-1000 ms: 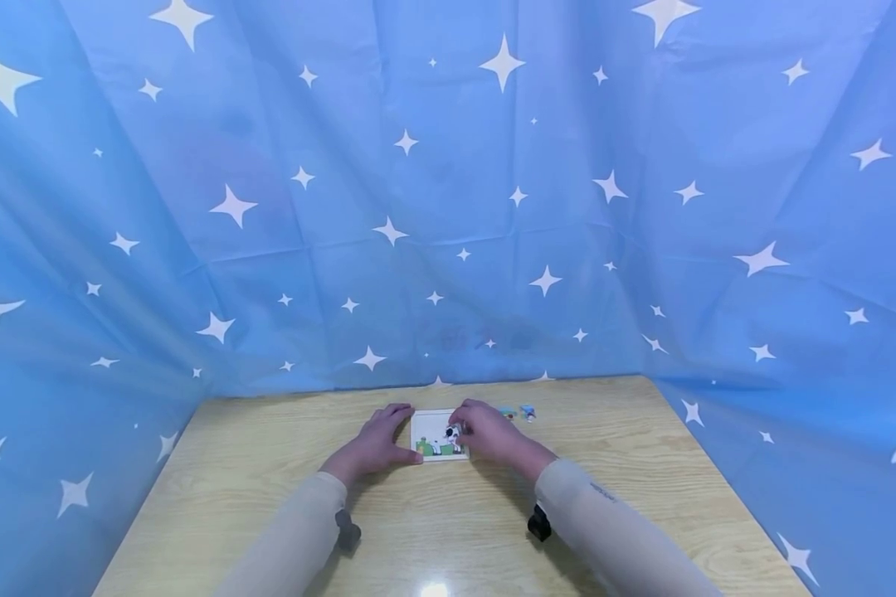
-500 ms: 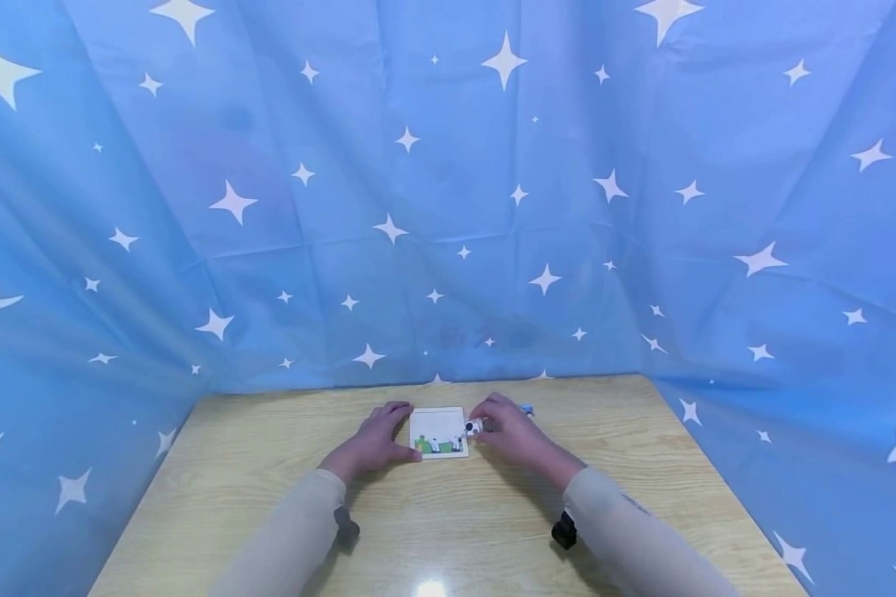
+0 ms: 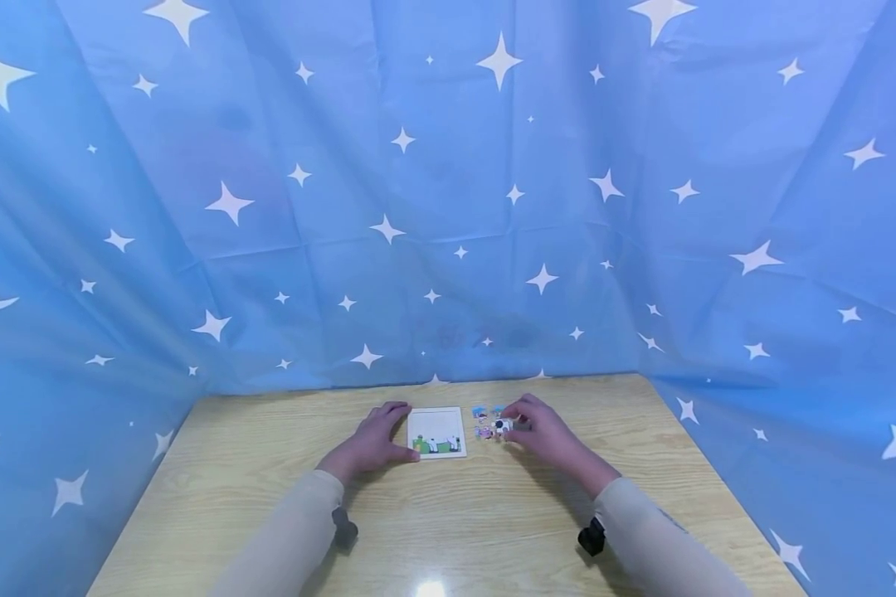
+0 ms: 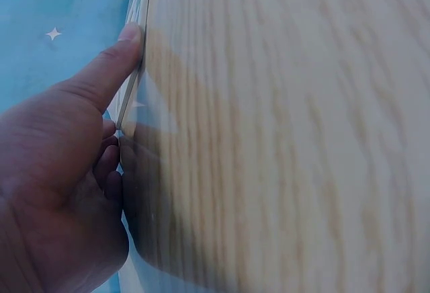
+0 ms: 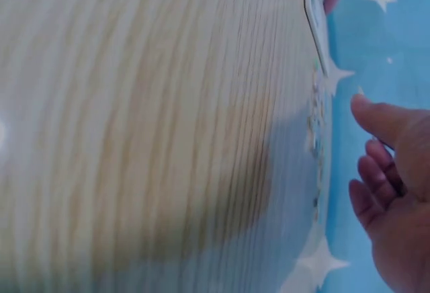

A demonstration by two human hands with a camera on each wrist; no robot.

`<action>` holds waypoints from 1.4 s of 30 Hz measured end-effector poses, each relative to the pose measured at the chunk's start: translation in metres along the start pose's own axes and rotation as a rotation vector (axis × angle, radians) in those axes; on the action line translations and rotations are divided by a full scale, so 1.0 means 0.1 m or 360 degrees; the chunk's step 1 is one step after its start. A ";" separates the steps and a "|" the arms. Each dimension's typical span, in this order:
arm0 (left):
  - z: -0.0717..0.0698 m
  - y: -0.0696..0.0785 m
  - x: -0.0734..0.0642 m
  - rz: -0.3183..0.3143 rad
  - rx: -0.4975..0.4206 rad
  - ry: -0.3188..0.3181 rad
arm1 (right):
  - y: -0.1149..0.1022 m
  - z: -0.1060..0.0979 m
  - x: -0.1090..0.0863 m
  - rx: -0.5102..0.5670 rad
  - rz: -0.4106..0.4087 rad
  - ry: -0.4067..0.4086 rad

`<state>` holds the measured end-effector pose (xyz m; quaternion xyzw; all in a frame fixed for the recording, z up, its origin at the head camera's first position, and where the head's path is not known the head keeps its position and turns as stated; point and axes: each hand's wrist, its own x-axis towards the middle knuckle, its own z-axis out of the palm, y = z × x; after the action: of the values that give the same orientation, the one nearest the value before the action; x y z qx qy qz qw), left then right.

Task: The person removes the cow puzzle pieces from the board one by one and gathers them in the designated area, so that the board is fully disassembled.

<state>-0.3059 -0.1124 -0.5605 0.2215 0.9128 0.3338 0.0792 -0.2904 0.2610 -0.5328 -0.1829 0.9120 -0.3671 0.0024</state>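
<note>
A white-framed jigsaw puzzle board (image 3: 437,424) lies on the wooden table, with a strip of fitted pieces showing green ground and a spotted cow's body along its lower part. My left hand (image 3: 375,439) holds the board by its left side, the thumb at the near corner and the fingers at the far one. To the right, my right hand (image 3: 545,433) pinches a puzzle piece (image 3: 501,425) with a black-and-white cow picture between thumb and fingers. In the right wrist view that hand is raised off the table; only a thin edge of the piece shows.
Several loose puzzle pieces (image 3: 482,421) in pink and blue lie right of the board, partly hidden by the right hand. The wooden table (image 3: 433,522) ends at a blue star-patterned curtain (image 3: 448,249) behind and at both sides.
My right hand has moved right, carrying the cow piece off the board to above the loose pieces, which are now more visible. The left hand has stayed at the board.
</note>
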 end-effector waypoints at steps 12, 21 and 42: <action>0.02 -0.03 0.00 -0.0028 -0.0028 0.0008 | 0.20 -0.15 -0.11 0.0012 0.0073 0.0031; 0.03 -0.05 0.02 -0.0044 -0.0002 -0.0014 | 0.35 -0.17 -0.16 0.0013 0.0105 0.0042; -0.01 -0.01 0.02 -0.0042 0.0004 -0.0011 | 0.43 -0.21 -0.17 0.0048 0.0208 0.0033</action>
<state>-0.3079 -0.1126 -0.5606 0.2106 0.9158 0.3309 0.0866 -0.2920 0.3092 -0.5486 -0.1191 0.9164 -0.3816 0.0197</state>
